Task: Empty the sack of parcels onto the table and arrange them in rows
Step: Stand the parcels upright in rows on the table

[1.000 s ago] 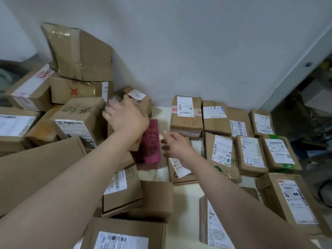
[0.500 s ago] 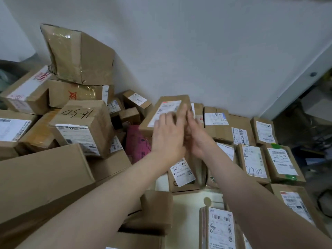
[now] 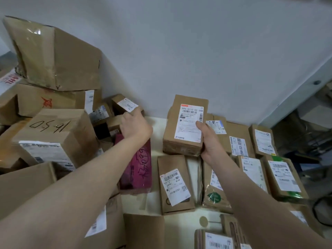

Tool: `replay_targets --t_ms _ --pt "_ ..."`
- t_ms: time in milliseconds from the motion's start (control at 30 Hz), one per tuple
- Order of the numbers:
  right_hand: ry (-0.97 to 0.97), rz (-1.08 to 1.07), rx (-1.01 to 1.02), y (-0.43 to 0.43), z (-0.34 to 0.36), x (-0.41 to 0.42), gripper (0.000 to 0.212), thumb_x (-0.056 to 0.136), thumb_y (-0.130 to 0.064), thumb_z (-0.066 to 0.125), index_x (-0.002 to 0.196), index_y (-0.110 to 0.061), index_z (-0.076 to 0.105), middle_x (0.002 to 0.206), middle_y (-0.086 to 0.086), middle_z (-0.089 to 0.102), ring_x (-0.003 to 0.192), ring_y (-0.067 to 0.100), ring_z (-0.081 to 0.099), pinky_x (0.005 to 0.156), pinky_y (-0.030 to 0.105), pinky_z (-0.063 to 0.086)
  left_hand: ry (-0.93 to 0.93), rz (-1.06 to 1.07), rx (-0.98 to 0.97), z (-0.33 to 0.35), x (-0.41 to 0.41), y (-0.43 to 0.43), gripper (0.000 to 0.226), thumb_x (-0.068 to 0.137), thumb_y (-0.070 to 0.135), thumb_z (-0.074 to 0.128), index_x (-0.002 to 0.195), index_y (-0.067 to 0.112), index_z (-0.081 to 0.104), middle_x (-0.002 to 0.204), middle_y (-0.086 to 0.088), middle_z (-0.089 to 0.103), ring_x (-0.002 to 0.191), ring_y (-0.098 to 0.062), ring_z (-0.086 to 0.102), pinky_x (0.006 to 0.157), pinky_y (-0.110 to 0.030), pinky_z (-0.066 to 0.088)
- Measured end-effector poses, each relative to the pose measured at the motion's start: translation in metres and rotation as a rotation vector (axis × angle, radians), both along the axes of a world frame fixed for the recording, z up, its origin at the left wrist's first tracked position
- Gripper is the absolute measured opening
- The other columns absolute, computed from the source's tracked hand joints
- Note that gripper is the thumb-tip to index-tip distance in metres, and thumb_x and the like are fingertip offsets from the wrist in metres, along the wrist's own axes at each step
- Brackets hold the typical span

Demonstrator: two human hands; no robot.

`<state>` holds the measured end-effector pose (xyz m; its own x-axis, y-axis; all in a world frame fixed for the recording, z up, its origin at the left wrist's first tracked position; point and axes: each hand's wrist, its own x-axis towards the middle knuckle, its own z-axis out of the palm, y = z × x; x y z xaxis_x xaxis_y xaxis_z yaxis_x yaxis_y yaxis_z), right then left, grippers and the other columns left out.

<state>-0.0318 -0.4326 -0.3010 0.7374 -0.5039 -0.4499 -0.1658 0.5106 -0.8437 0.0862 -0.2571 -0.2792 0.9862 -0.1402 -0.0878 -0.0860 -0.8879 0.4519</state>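
Tabletop, white, set against a grey wall; bare patches showed between the goods.

Plain carton: lay at the near left edge, under the left forearm.

Taped carton: dented, topmost of the pile at the far left corner, leaning on the wall.

Red-marked carton: directly beneath the taped carton.

Inked carton: handwritten digits on its top face, label on the near face; stood in front of the red-marked carton.

Maroon parcel: soft wrap, inked writing; lay flat beside the pile, partly under the left wrist.

Labelled parcel: brown box, white shipping label facing the camera, tilted up near the far edge by the wall. Whether its lower end touched the tabletop could not be told.

Row parcels: brown, labels up, lying side by side toward the right edge, among them a flat parcel, a green-sticker parcel and a green-taped parcel.

Small cartons: wedged between the pile and the wall.

Right hand: gripped the labelled parcel at its near right corner, thumb on the label.

Left hand: reached onto the small cartons, back to the camera; fingers hidden, grip could not be told.
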Motion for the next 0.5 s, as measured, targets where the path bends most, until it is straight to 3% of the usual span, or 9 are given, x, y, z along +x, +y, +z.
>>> replay_targets --t_ms 100,200,300,367,500 --pt "0.017 -0.020 0.025 -0.006 -0.011 0.018 0.037 0.089 -0.029 0.066 0.125 -0.023 0.060 0.112 0.004 0.073 0.100 0.026 0.071 0.085 0.047 0.057 0.037 -0.020 0.136 -0.016 0.033 -0.014 0.044 0.081 0.016 0.052 0.124 0.027 0.052 0.135 -0.023 0.043 0.128 -0.039 0.030 0.111 -0.043 0.020" --pt "0.020 -0.010 0.057 -0.015 -0.018 0.032 0.045 0.086 -0.034 0.069 0.128 -0.024 0.057 0.111 0.004 0.073 0.100 0.027 0.071 0.085 0.048 0.056 0.063 0.010 0.231 -0.027 0.061 -0.036 0.044 0.086 0.023 0.051 0.129 0.031 0.048 0.149 -0.028 0.027 0.141 -0.043 0.013 0.119 -0.050 0.001" --pt "0.045 0.042 0.029 -0.024 -0.023 0.039 0.053 0.082 -0.040 0.069 0.130 -0.025 0.056 0.112 0.003 0.073 0.100 0.026 0.071 0.089 0.047 0.055 0.071 0.063 0.303 -0.038 0.084 -0.051 0.045 0.095 0.048 0.044 0.139 0.038 0.044 0.156 -0.030 0.010 0.144 -0.045 0.004 0.119 -0.049 -0.003" --pt "0.058 0.065 0.004 -0.029 -0.027 0.040 0.051 0.082 -0.042 0.068 0.129 -0.025 0.057 0.110 0.001 0.073 0.099 0.024 0.071 0.090 0.046 0.055 0.078 0.109 0.340 -0.050 0.091 -0.054 0.052 0.092 0.057 0.047 0.136 0.029 0.052 0.155 -0.031 0.013 0.142 -0.047 0.012 0.119 -0.050 0.002" --pt "0.081 0.105 -0.040 -0.030 -0.027 0.043 0.053 0.081 -0.046 0.067 0.129 -0.025 0.057 0.109 -0.001 0.074 0.099 0.022 0.072 0.092 0.045 0.054 -0.099 0.164 0.262 -0.071 0.090 -0.040 0.033 0.096 0.022 0.046 0.122 0.009 0.062 0.145 -0.030 0.029 0.128 -0.049 0.033 0.116 -0.055 0.014"
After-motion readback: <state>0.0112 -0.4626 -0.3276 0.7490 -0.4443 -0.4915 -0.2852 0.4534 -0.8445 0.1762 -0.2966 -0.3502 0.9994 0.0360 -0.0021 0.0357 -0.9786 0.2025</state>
